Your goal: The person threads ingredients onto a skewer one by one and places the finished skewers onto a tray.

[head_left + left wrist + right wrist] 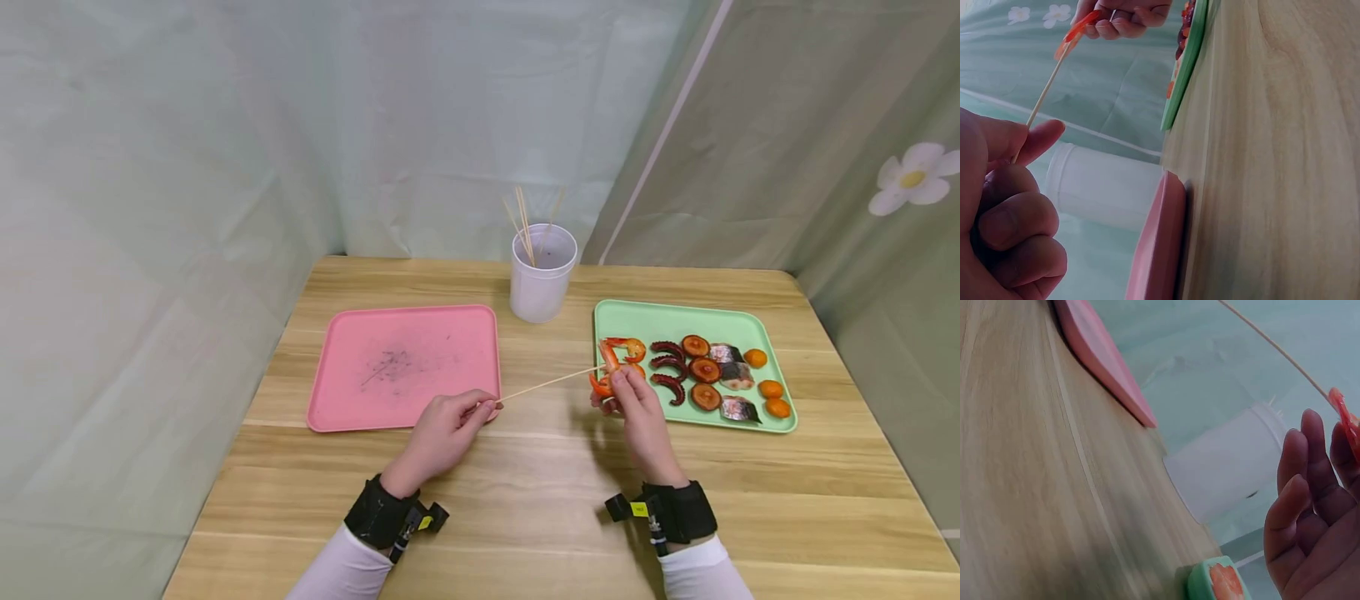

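My left hand [448, 433] pinches one end of a thin wooden skewer [551, 382] between thumb and forefinger, near the pink tray's front right corner. At the skewer's other end, my right hand [637, 408] holds an orange shrimp [609, 357] between thumb and fingers, over the green tray's left edge. The skewer's tip meets the shrimp; in the left wrist view the shrimp [1076, 31] sits right at the stick's end. The right wrist view shows part of the shrimp [1349, 425] at the frame's edge, with the other fingers loosely bent.
The green tray [675, 312] carries more shrimp, octopus tentacles [667, 390], mushroom caps [705, 397], fish pieces [740, 408] and small orange balls [777, 408]. At left lies the pink tray [420, 333] with dark marks. Behind, a white bucket [536, 292] holds several skewers.
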The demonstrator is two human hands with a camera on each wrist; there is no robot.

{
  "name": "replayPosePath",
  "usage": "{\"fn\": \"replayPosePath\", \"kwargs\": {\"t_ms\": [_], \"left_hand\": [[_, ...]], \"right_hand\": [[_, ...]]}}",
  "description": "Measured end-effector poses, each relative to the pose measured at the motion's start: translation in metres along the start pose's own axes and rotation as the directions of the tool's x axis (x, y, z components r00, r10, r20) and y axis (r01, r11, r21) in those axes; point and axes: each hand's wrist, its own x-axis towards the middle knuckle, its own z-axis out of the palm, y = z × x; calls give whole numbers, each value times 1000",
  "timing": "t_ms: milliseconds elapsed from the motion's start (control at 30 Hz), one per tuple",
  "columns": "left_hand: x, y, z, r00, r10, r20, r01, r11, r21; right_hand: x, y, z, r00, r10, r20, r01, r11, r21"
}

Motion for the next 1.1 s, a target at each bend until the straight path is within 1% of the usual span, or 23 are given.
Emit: {"fn": "replayPosePath", "kwargs": {"t_ms": [133, 233, 300, 400, 467, 533, 600, 767, 900, 1000, 1067, 1100], "left_hand": [[1, 0, -2, 1000, 7, -1, -7, 1000, -12], [4, 1, -7, 1000, 14, 3, -14, 999, -35], [8, 1, -11, 1000, 22, 1, -22, 999, -48], [14, 3, -18, 999, 30, -13, -30, 998, -57], [18, 5, -22, 999, 34, -22, -35, 997, -63], [22, 7, -25, 999, 38, -31, -40, 996, -75], [26, 10, -27, 998, 39, -42, -43, 995, -89], [29, 14, -26, 999, 35, -31, -38, 993, -115], [29, 16, -28, 1000, 14, -28, -17, 994, -109], [30, 18, -27, 1000, 7, -17, -9, 994, -112], [32, 19, -24, 1000, 13, 6, -12, 993, -116], [33, 20, -22, 1000, 16, 18, -14, 993, -119]], "right_hand": [[1, -4, -1, 1000, -15, 23, 16, 998, -68], [7, -8, 0, 997, -29, 73, 35, 995, -92], [13, -13, 1, 993, -44, 110, 58, 990, -129], [25, -23, 1, 983, -85, 162, 116, 975, -191], [33, -31, 1, 974, -125, 188, 167, 959, -230], [39, -39, 2, 966, -153, 211, 203, 949, -243], [43, -46, 4, 962, -163, 220, 216, 945, -244], [43, -48, 4, 953, -165, 254, 235, 932, -277], [43, -45, 6, 944, -134, 301, 237, 910, -339], [42, -42, 15, 926, -94, 365, 245, 885, -395], [39, -40, 25, 903, -70, 424, 263, 871, -416], [38, -38, 31, 888, -59, 457, 274, 866, -419]]}}
